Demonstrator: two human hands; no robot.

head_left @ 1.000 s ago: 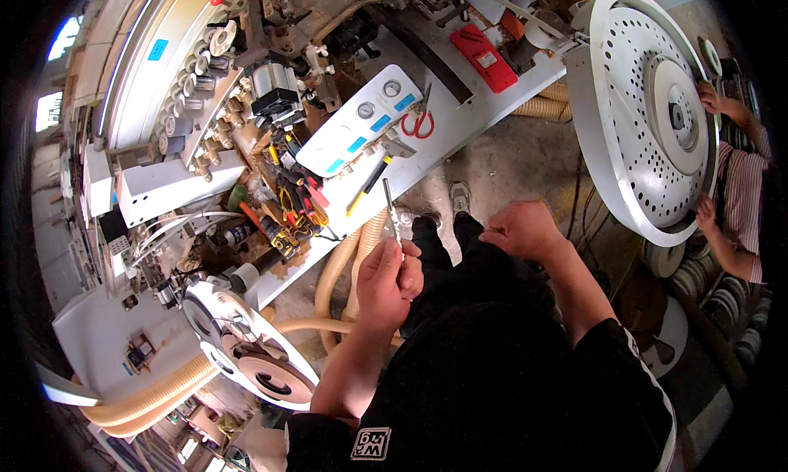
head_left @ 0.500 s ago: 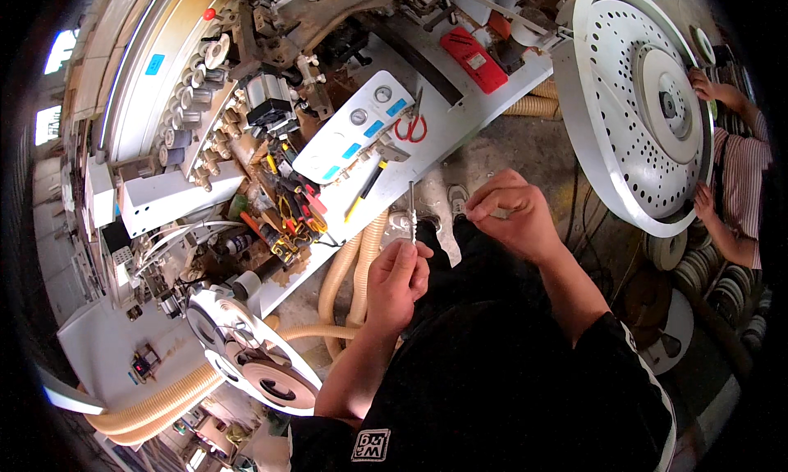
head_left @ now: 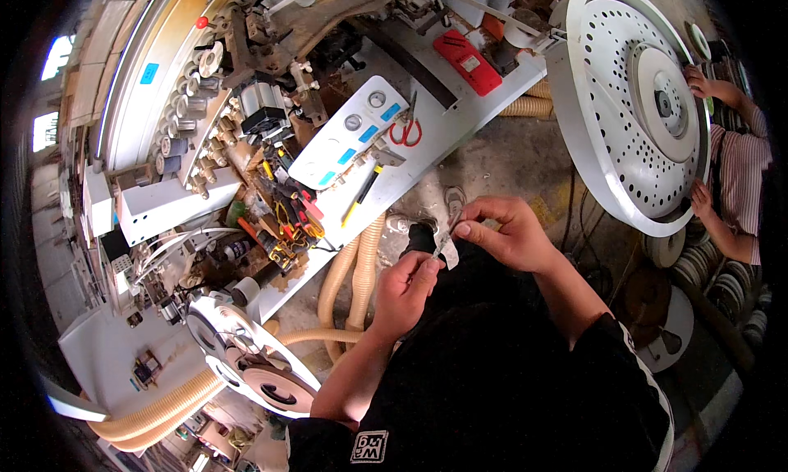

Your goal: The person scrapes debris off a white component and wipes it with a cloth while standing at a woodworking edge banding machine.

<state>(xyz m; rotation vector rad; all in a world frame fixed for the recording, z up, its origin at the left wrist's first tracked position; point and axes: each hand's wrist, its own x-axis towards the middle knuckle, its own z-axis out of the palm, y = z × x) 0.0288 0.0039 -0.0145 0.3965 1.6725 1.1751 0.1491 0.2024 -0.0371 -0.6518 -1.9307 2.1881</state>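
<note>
In front of my dark clothes, my left hand [head_left: 402,293] is closed around the lower end of a thin metal rod [head_left: 444,242]. The rod tilts up and to the right, and something pale is wrapped around part of it. My right hand [head_left: 509,236] is closed too, its thumb and fingertips pinched at the rod's upper end. A small pale patch [head_left: 451,256] shows beside the rod, too small to make out.
On the bench at left lie a white gauge panel [head_left: 349,135], red-handled scissors [head_left: 406,131], a yellow-and-black knife [head_left: 362,196], a red case [head_left: 468,62] and several pliers. Beige hoses [head_left: 361,275] run below. At right, another person's hands touch a large perforated white disc [head_left: 632,103].
My right hand has moved down and left to meet the rod. The rod, upright and apart from that hand before, now leans toward it. My left hand has shifted slightly lower.
</note>
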